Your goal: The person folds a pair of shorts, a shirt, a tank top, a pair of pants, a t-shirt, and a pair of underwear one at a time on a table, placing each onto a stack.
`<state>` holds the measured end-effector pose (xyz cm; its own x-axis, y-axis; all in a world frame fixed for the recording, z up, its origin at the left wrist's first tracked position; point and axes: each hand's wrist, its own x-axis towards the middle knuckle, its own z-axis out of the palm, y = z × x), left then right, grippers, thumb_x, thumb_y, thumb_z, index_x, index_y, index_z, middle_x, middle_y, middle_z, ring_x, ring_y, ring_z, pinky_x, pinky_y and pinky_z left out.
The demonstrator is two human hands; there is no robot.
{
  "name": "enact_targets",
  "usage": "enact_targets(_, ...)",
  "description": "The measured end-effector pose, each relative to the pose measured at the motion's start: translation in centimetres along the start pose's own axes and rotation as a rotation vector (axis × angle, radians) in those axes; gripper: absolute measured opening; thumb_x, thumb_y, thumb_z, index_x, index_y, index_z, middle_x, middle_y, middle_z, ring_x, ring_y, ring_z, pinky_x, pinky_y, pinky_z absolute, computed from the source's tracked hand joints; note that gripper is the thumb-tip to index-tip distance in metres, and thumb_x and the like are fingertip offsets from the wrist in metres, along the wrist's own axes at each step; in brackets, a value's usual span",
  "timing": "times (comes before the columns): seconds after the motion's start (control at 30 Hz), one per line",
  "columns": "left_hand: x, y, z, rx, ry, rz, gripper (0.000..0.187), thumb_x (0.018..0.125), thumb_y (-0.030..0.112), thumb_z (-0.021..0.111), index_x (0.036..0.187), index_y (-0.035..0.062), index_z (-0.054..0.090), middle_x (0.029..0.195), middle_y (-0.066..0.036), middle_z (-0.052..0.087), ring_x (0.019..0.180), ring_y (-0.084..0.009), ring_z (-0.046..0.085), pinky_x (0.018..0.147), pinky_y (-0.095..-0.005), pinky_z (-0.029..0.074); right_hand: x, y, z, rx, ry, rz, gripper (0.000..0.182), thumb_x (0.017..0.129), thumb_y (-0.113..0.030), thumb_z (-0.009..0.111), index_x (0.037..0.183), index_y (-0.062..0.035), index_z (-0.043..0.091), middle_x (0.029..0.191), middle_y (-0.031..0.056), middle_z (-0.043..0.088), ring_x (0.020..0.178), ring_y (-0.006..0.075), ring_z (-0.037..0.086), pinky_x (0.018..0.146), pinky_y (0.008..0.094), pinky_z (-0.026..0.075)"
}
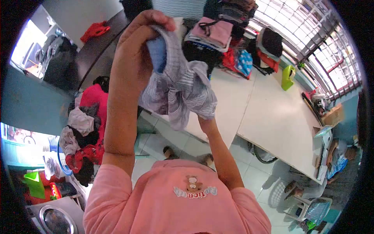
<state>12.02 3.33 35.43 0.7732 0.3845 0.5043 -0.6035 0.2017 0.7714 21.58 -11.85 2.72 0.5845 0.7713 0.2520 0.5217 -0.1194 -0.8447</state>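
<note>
A thin grey-and-white striped garment [175, 78] hangs bunched in the air before me, a blue patch showing at its upper left. Whether it is a shirt or shorts I cannot make out. My left hand [146, 25] is raised high, its fingers bent over and closed on the garment's upper edge. Lower down, my right hand [205, 123] reaches into or behind the cloth; only the wrist area shows and the fingers are hidden. Beyond the garment stands a white table [230, 105].
Folded clothes [214, 31] are stacked at the table's back, with more piles [269, 45] by the barred window. A heap of loose clothes [87, 121] lies to my left. A green container [288, 77] stands on the table. At right a person [337, 160] sits near a chair [317, 210].
</note>
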Motion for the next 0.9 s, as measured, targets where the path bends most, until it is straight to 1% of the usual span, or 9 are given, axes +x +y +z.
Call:
enact_targets(0.03,0.3,-0.8,1.3,-0.05,0.096,-0.009,0.021,0.075,-0.001,0.037,0.09,0.0017,0.051,0.088,-0.01,0.056,0.079,-0.0154,0.054,0.071,-0.0242,0.044,-0.3,-0.1,-1.7,0.0,0.02,-0.007,0.058,0.083,-0.019,0.053,0.132,-0.0076,0.025,0.134,0.0069,0.031,0.121,0.0183,0.032,0.102,0.0314,0.024)
enact_targets(0.1,1.2,-2.4,3.2,-0.085,0.011,-0.023,0.021,0.075,0.0,0.038,0.092,0.0018,0.05,0.091,-0.009,0.055,0.079,-0.0155,0.054,0.072,-0.0245,0.044,-1.6,-1.9,-5.3,1.078,-0.004,0.375,0.064,0.08,-0.011,0.051,0.135,-0.0069,0.019,0.137,0.0106,0.024,0.127,0.0209,0.021,0.103,0.0329,0.019)
enact_targets(0.27,2.6,-6.4,8.6,-0.25,-0.074,-0.083,0.021,0.077,0.002,0.04,0.096,0.0028,0.05,0.095,-0.01,0.054,0.081,-0.0166,0.054,0.073,-0.0262,0.046,-0.2,-2.9,-12.8,1.011,0.012,-0.087,0.079,0.073,-0.033,0.059,0.135,-0.007,0.019,0.139,0.0109,0.022,0.128,0.0242,0.02,0.105,0.0354,0.013)
enact_targets(0.37,3.4,-8.3,9.5,-0.271,0.011,-0.106,0.02,0.078,0.003,0.041,0.096,0.0032,0.05,0.095,-0.01,0.054,0.082,-0.0171,0.055,0.073,-0.0274,0.046,-1.1,-1.9,-14.8,0.749,0.09,-0.139,0.076,0.072,-0.038,0.061,0.132,-0.0083,0.026,0.138,0.0115,0.024,0.127,0.0257,0.023,0.104,0.0378,0.017)
enact_targets(0.57,4.9,-12.6,8.0,-0.287,0.013,-0.244,0.017,0.08,0.006,0.042,0.095,0.0043,0.05,0.091,-0.008,0.055,0.083,-0.0177,0.056,0.074,-0.028,0.047,-1.9,-4.5,-18.1,0.774,0.159,-0.249,0.066,0.07,-0.042,0.064,0.122,-0.0098,0.04,0.134,0.0129,0.029,0.124,0.0287,0.028,0.101,0.0419,0.023)
enact_targets(0.63,5.6,-13.8,8.0,-0.309,-0.012,-0.279,0.017,0.08,0.006,0.042,0.095,0.0048,0.05,0.09,-0.008,0.055,0.083,-0.0178,0.056,0.073,-0.0278,0.047,-2.9,-4.3,-19.3,0.89,0.041,-0.038,0.066,0.073,-0.045,0.061,0.124,-0.01,0.039,0.133,0.0144,0.031,0.121,0.0293,0.032,0.101,0.0419,0.024)
enact_targets(0.7,6.0,-14.9,9.0,-0.206,0.116,-0.307,0.015,0.08,0.008,0.043,0.093,0.0056,0.051,0.089,-0.007,0.054,0.081,-0.0167,0.056,0.073,-0.0267,0.046,-3.3,-1.8,-17.8,1.42,-0.167,0.039,0.066,0.079,-0.053,0.048,0.126,-0.0072,0.037,0.131,0.0151,0.034,0.119,0.0296,0.034,0.1,0.0415,0.026)
enact_targets(0.73,6.8,-16.5,7.9,-0.169,0.112,-0.288,0.014,0.08,0.007,0.042,0.091,0.006,0.051,0.089,-0.006,0.055,0.078,-0.0149,0.056,0.071,-0.0262,0.047,-3.7,-1.3,-17.5,1.404,-0.154,0.046,0.066,0.079,-0.053,0.048,0.126,-0.0072,0.037,0.131,0.0151,0.034,0.119,0.0296,0.034,0.1,0.0415,0.026)
enact_targets(0.9,9.0,-19.8,6.6,-0.115,0.087,-0.37,0.016,0.08,0.004,0.041,0.091,0.0071,0.052,0.088,-0.004,0.057,0.076,-0.0128,0.057,0.069,-0.0258,0.048,-6.1,-1.2,-13.2,2.038,0.182,0.75,0.07,0.081,-0.057,0.04,0.126,-0.0044,0.035,0.124,0.0081,0.044,0.111,0.0248,0.044,0.095,0.0398,0.035)
